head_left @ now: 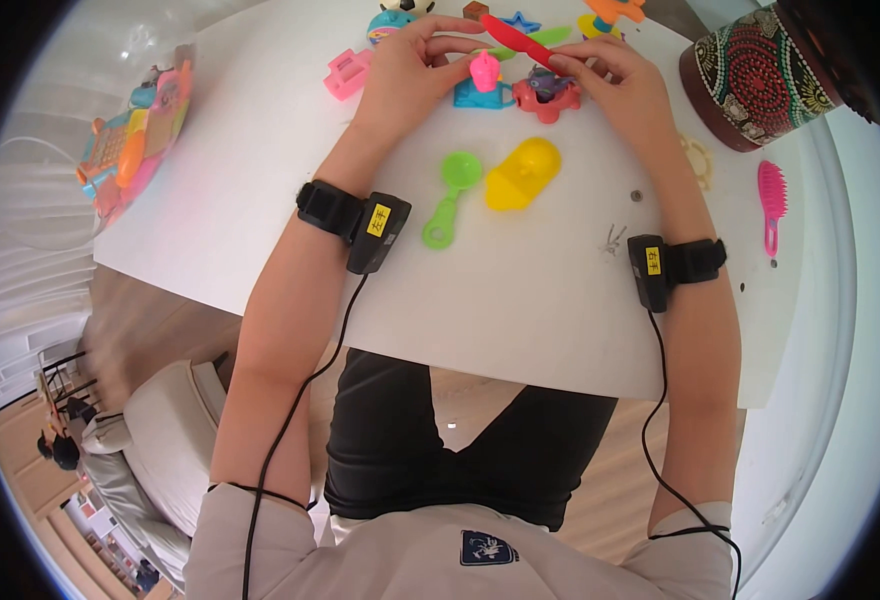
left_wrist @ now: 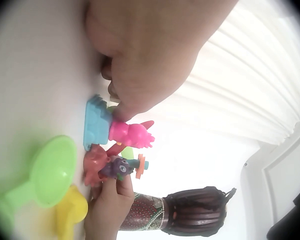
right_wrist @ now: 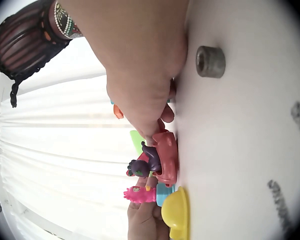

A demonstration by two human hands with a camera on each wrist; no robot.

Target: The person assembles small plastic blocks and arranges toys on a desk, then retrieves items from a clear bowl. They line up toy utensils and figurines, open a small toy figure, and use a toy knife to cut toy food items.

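My left hand (head_left: 410, 80) pinches one end of a light green toy knife (head_left: 545, 40) at the far side of the table. My right hand (head_left: 625, 90) pinches a red toy knife (head_left: 520, 42) between thumb and fingers; it slants across the green one in the head view. Just below the knives stand a pink figure (left_wrist: 130, 134) at a blue base (left_wrist: 96, 122) and a purple figure (right_wrist: 147, 161) in a red base (right_wrist: 166, 157). Nearer my body lie a green toy spoon (head_left: 450, 200) and a yellow rounded toy (head_left: 525, 175).
A pink toy (head_left: 348, 75) lies left of my left hand. A patterned pot (head_left: 745, 75) and a pink hairbrush (head_left: 772, 205) are at the right. A colourful toy cash register (head_left: 130, 145) stands at the left edge. A small grey metal cylinder (right_wrist: 210, 61) sits near my right wrist.
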